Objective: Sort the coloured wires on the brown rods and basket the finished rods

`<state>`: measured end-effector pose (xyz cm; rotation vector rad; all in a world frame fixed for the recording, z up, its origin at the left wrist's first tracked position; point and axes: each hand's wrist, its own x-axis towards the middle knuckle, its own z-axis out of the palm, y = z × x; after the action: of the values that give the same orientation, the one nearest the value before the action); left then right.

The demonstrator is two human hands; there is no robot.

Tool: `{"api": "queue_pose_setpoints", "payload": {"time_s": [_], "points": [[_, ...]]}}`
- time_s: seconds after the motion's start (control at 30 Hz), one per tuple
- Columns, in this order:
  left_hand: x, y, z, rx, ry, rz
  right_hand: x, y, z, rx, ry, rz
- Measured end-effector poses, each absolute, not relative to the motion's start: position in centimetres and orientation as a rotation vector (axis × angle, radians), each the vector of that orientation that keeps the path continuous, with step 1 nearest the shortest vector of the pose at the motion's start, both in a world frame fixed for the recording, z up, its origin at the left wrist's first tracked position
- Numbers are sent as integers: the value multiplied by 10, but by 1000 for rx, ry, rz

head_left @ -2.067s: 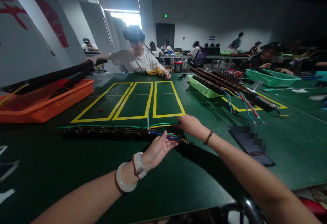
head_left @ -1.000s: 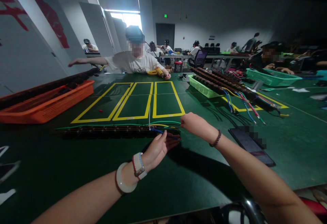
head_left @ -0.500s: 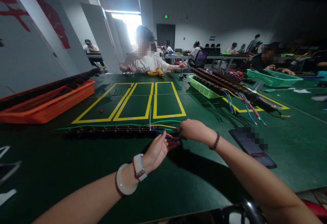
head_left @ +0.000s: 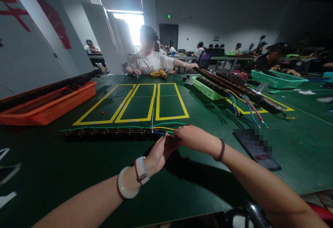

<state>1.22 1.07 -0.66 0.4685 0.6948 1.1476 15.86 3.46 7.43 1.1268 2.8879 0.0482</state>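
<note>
A long dark wire bundle (head_left: 109,133) lies across the green table in front of me, with green, yellow, blue and red wire ends (head_left: 169,128) fanning out at its right end. A white cable tie (head_left: 152,120) stands up from it. My left hand (head_left: 160,151) cups under the right end of the bundle, fingers curled up. My right hand (head_left: 194,138) reaches in from the right and pinches the loose wire ends just above my left fingers.
Yellow tape rectangles (head_left: 145,103) mark the table beyond. An orange crate (head_left: 49,106) stands at left, a light green tray (head_left: 208,91) with more bundles at right, a dark phone (head_left: 256,148) near my right arm. A person (head_left: 151,59) sits opposite.
My right hand has come down and leftward onto the wire ends, meeting my left hand. The person opposite has drawn one arm back from the orange crate and stretched the other toward the green tray.
</note>
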Motion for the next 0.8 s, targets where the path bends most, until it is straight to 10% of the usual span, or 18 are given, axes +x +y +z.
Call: {"api": "queue_pose_setpoints", "payload": {"time_s": [0.8], "points": [[10,0,-2,908,652,800,156,55,47,1010,2800,87]]}}
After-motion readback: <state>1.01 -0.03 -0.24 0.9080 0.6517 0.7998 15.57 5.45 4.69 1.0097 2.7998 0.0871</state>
